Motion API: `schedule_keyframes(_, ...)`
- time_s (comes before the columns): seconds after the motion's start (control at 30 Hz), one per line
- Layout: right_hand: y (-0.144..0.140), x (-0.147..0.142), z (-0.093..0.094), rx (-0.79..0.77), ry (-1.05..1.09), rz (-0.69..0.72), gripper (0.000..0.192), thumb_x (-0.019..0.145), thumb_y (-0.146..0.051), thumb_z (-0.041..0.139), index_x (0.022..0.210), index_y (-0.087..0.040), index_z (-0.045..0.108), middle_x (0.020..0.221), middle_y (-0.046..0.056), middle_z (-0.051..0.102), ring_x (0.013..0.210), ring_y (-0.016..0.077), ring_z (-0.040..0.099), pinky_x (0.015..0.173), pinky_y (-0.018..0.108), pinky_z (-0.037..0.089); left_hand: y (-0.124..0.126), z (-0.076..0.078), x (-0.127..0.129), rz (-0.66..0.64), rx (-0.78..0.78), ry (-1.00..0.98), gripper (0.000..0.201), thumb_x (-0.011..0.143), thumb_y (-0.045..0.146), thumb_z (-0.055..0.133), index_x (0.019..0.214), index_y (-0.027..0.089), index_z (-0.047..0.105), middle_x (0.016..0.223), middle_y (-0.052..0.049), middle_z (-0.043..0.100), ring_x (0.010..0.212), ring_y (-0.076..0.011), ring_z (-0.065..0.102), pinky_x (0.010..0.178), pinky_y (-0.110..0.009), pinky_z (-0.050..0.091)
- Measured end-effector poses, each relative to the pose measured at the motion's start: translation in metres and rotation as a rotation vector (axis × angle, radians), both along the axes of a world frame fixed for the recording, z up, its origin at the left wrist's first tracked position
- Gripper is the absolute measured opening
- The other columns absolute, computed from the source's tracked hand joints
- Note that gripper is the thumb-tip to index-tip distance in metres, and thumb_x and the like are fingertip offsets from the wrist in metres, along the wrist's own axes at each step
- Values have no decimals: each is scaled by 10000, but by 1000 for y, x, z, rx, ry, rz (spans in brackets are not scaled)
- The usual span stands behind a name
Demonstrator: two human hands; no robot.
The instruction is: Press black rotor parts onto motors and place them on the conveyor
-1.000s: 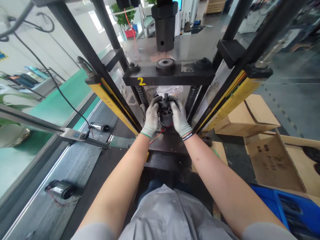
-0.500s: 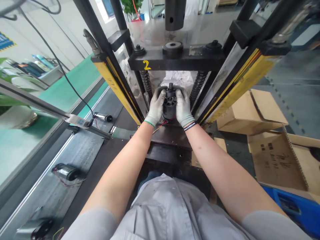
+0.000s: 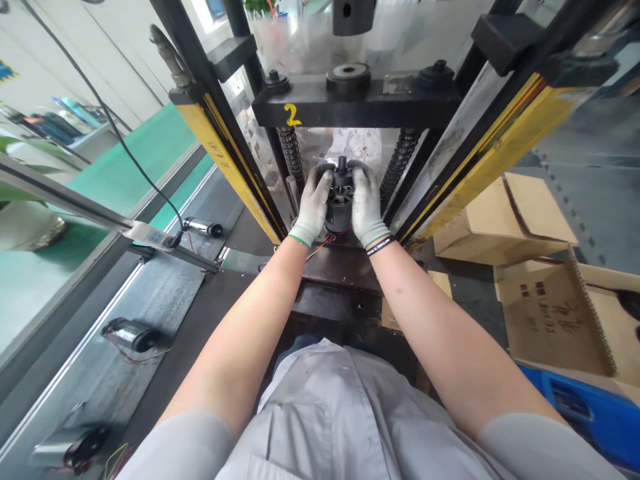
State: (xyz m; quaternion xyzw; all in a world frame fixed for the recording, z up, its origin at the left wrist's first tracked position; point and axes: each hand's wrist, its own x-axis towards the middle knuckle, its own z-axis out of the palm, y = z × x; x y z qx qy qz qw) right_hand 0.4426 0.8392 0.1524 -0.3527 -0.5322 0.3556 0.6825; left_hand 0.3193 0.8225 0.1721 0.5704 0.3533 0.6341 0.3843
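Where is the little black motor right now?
In the head view the black motor sits centre, gripped between the gloved left hand and right hand, under the press crossbar.

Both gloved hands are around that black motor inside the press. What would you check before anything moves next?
1. Left hand gripping the motor: ok.
2. Right hand gripping its other side: ok.
3. Hands outside the yellow bars: not ok, both are between them.
4. Ram raised above the plate: ok.
5. Motor seated squarely: cannot tell, hands hide its base.
6. Red wires clear of the fixture: cannot tell.
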Motion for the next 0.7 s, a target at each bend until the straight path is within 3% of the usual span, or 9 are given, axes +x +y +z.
schedule_keyframes(0.27, -3, -1, 2, 35, -34, -25, 429, 1043, -601, 480, 1193, -237, 650, 1259, 69, 677, 1274, 237, 606, 1230, 462, 429, 2, -1, 0, 7, 21, 14, 469, 971, 670, 614, 1165, 247, 671, 1224, -61, 710, 1246, -256, 644, 1205, -405, 443)
schedule_keyframes(0.47, -2, -1, 0, 45, -59, -12, 446, 1066, -596, 453, 1261, -245, 647, 1316, 63, 661, 1365, 258, 564, 1276, 491, 375, -1, -2, 4, 30, 35, 15, 548, 963, 715, 588, 1191, 221, 659, 1260, -86, 696, 1281, -269, 626, 1217, -415, 430)
schedule_keyframes(0.7, -4, -4, 0, 9, -117, -46, 401, 1098, -516, 381, 1309, -269, 618, 1357, 69, 645, 1373, 257, 570, 1271, 516, 407, 3, -7, 8, 92, 69, 33, 491, 1001, 676, 550, 1197, 237, 651, 1302, -71, 677, 1326, -257, 599, 1224, -404, 429)
